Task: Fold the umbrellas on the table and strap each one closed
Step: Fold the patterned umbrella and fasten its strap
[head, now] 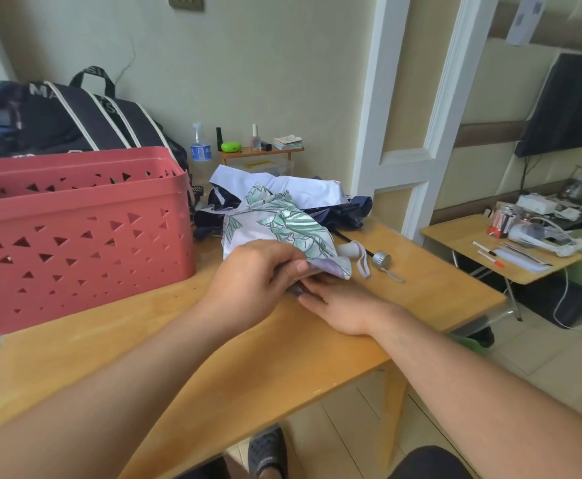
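The left hand (pixel 258 271) is pinching the floral umbrella (pixel 282 229) cloth; the right hand (pixel 338 305) is lying flat beside. Its long axis is pointing toward the bench's right edge.

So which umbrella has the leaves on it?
The leafy umbrella, nearest the person and held by both the left hand and the right hand. The white umbrella and dark navy umbrella behind it are plain.
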The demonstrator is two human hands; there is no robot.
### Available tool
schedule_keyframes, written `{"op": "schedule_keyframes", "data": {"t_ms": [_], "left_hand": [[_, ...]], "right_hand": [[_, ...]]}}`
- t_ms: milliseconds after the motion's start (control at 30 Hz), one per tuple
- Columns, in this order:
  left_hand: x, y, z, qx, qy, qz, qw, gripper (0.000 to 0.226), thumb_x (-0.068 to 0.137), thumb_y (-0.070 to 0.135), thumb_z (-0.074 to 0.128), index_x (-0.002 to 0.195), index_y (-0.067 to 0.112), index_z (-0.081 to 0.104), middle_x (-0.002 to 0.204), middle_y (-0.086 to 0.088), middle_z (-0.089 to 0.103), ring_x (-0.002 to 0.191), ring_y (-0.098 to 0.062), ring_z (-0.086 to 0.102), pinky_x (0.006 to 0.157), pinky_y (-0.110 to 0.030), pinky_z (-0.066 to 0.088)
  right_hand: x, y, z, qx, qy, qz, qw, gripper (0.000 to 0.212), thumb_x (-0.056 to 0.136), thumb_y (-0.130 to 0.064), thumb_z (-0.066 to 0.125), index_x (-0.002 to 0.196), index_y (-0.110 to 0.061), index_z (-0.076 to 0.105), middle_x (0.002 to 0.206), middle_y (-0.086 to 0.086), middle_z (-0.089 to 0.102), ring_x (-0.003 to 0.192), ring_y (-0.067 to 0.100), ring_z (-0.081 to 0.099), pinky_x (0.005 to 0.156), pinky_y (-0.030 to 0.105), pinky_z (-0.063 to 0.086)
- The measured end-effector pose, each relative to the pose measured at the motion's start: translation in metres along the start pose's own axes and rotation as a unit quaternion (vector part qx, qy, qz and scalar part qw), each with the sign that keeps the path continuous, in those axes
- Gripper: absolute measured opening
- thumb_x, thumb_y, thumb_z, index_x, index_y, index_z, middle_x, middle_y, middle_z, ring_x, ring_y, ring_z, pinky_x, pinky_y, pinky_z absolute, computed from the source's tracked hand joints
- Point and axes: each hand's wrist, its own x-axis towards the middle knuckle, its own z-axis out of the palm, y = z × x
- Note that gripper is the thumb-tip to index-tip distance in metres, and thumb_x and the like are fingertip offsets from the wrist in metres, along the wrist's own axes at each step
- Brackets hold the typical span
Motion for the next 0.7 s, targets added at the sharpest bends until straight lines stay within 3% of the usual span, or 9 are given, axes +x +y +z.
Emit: {"op": "schedule_keyframes", "data": {"t_ms": [100, 167, 233, 333, 433, 500, 567, 633, 700], "left_hand": [[-0.021, -0.006, 0.004, -0.005, -0.038, 0.033, 0.999, 0.017, 0.1, 0.038, 0.061, 0.096, 0.028, 0.074, 0.084, 0.011, 0.069, 0.08, -0.006, 0.059, 0.074, -0.02, 0.045], [-0.037, -0.009, 0.011, -0.015, -0.085, 0.052, 0.995, 0.02, 0.101, 0.042, 0.061, 0.099, 0.028, 0.074, 0.088, 0.013, 0.069, 0.083, -0.005, 0.062, 0.077, -0.018, 0.047], [-0.049, -0.011, 0.018, -0.015, -0.123, 0.07, 0.99, 0.021, 0.101, 0.044, 0.062, 0.102, 0.028, 0.076, 0.095, 0.015, 0.072, 0.09, -0.003, 0.065, 0.083, -0.019, 0.05], [-0.056, -0.012, 0.025, -0.002, -0.191, 0.072, 0.979, 0.022, 0.099, 0.048, 0.063, 0.103, 0.03, 0.076, 0.098, 0.017, 0.074, 0.092, 0.0, 0.065, 0.084, -0.025, 0.052], [-0.053, -0.015, 0.025, -0.035, -0.177, 0.023, 0.983, 0.023, 0.098, 0.049, 0.063, 0.099, 0.031, 0.077, 0.093, 0.021, 0.073, 0.086, 0.004, 0.065, 0.078, -0.019, 0.05], [-0.042, -0.02, 0.024, -0.008, -0.063, -0.02, 0.998, 0.021, 0.098, 0.044, 0.062, 0.103, 0.03, 0.077, 0.096, 0.016, 0.074, 0.089, -0.001, 0.064, 0.08, -0.02, 0.047], [-0.031, -0.025, 0.025, 0.05, -0.045, -0.079, 0.995, 0.031, 0.1, 0.04, 0.061, 0.125, 0.025, 0.071, 0.117, 0.006, 0.072, 0.109, -0.013, 0.063, 0.094, -0.027, 0.047], [-0.034, -0.026, 0.032, 0.117, -0.197, -0.116, 0.966, 0.066, 0.099, 0.056, 0.047, 0.155, 0.021, 0.044, 0.157, -0.002, 0.047, 0.145, -0.023, 0.042, 0.118, -0.034, 0.033], [-0.048, -0.027, 0.036, 0.193, -0.344, -0.13, 0.909, 0.083, 0.1, 0.073, 0.022, 0.167, 0.027, 0.005, 0.174, 0.005, -0.001, 0.161, -0.02, -0.003, 0.13, -0.044, 0.006]], "right_hand": [[-0.032, 0.026, -0.01, 0.061, 0.017, -0.009, 0.998, 0.055, 0.103, -0.057, 0.041, 0.155, -0.039, 0.043, 0.163, -0.016, 0.037, 0.147, 0.013, 0.035, 0.119, 0.038, 0.034], [-0.053, 0.047, -0.016, 0.061, 0.062, 0.015, 0.996, 0.035, 0.106, -0.031, 0.053, 0.139, -0.033, 0.064, 0.147, -0.014, 0.058, 0.137, 0.012, 0.05, 0.113, 0.034, 0.04], [-0.064, 0.056, -0.021, 0.096, 0.118, 0.088, 0.984, 0.028, 0.103, -0.022, 0.056, 0.12, -0.033, 0.075, 0.122, -0.011, 0.073, 0.115, 0.016, 0.066, 0.104, 0.038, 0.051], [-0.065, 0.039, -0.029, 0.154, 0.229, 0.096, 0.956, 0.025, 0.099, -0.017, 0.059, 0.105, -0.032, 0.079, 0.103, -0.014, 0.075, 0.092, 0.008, 0.068, 0.09, 0.031, 0.055], [-0.051, 0.007, -0.032, 0.168, 0.28, 0.03, 0.945, 0.025, 0.097, -0.014, 0.061, 0.103, -0.029, 0.079, 0.106, -0.018, 0.068, 0.097, 0.004, 0.06, 0.087, 0.021, 0.043], [-0.037, -0.016, -0.031, 0.149, 0.261, -0.007, 0.954, 0.024, 0.096, -0.013, 0.061, 0.107, -0.024, 0.079, 0.111, -0.012, 0.068, 0.105, 0.007, 0.055, 0.087, 0.012, 0.035], [-0.026, -0.033, -0.024, 0.125, 0.214, -0.026, 0.968, 0.026, 0.099, -0.018, 0.059, 0.119, -0.02, 0.075, 0.123, -0.004, 0.065, 0.115, 0.012, 0.053, 0.097, 0.015, 0.036], [-0.022, -0.041, -0.009, 0.064, 0.125, -0.009, 0.99, 0.048, 0.104, -0.039, 0.051, 0.148, -0.021, 0.054, 0.154, -0.001, 0.047, 0.142, 0.021, 0.04, 0.118, 0.037, 0.032], [-0.029, -0.035, 0.007, -0.015, 0.001, 0.051, 0.999, 0.077, 0.101, -0.07, 0.03, 0.166, -0.03, 0.014, 0.173, -0.015, 0.002, 0.159, 0.022, 0.002, 0.126, 0.055, 0.012]]}}
